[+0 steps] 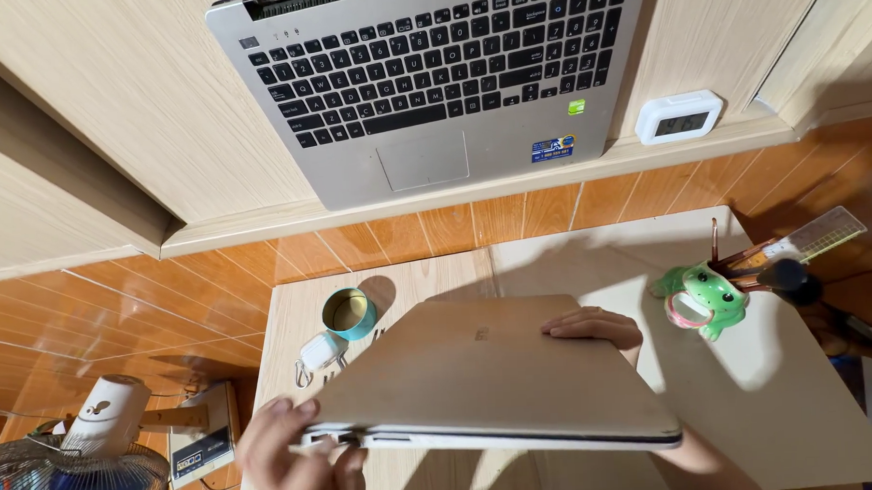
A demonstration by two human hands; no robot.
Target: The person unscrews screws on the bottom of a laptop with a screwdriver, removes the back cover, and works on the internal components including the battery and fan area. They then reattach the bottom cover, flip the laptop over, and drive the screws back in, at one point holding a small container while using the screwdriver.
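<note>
Orange tiled floor (119, 304), pale wooden panelling (132, 111), low table (808, 396).

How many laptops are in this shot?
2. An open silver laptop lies at the top on the wooden ledge, keyboard showing. A closed silver laptop is held over the low table by the left hand and right hand. No others visible.

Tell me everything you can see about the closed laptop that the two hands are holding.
The closed laptop is thin, with a pale gold, metal-looking lid and a small mark at its middle. It is shut and held tilted above the beige table. Its near edge shows ports and a dark seam. The left hand grips the near left corner; the right hand rests its fingers on the lid's far right part.
</note>
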